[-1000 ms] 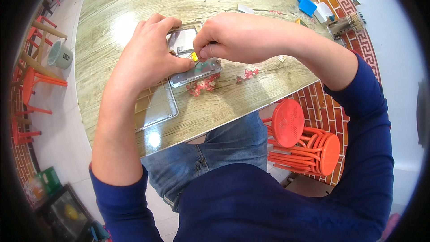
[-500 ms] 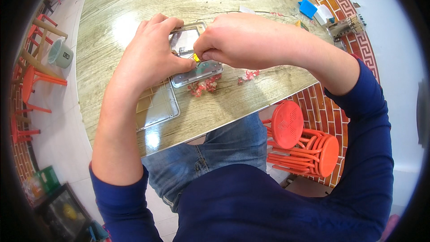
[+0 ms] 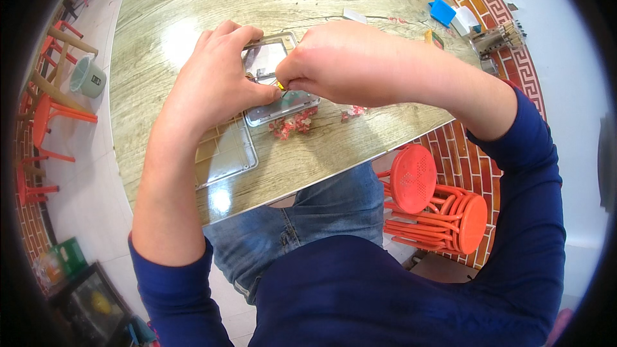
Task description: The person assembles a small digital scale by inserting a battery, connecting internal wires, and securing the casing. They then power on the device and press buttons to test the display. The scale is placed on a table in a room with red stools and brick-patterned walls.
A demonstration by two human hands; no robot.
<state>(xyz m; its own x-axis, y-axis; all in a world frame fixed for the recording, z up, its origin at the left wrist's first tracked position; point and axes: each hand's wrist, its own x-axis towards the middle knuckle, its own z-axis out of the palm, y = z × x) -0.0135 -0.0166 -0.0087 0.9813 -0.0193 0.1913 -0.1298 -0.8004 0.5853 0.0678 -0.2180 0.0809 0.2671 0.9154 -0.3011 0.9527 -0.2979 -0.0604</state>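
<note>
A shallow rectangular case with a metallic rim lies on the table, with a pale panel and thin wires inside. My left hand arches over its left side, fingers curled at the far edge and thumb reaching in to the middle, bracing it. Pinched at the case's middle, my right hand holds a small yellow piece; its kind cannot be made out, since the fingers cover most of it. Close to my left wrist, a flat clear-rimmed rectangular frame rests on the table, partly under the forearm.
Red and white scraps lie by the case on the wooden table. Toward the back right are a blue scoop-like object and a metal holder with sticks. Red stools stand stacked at right; a pail stands left.
My right hand has shifted and turned slightly at the case, and less of the yellow piece shows. My left hand stays in place.
</note>
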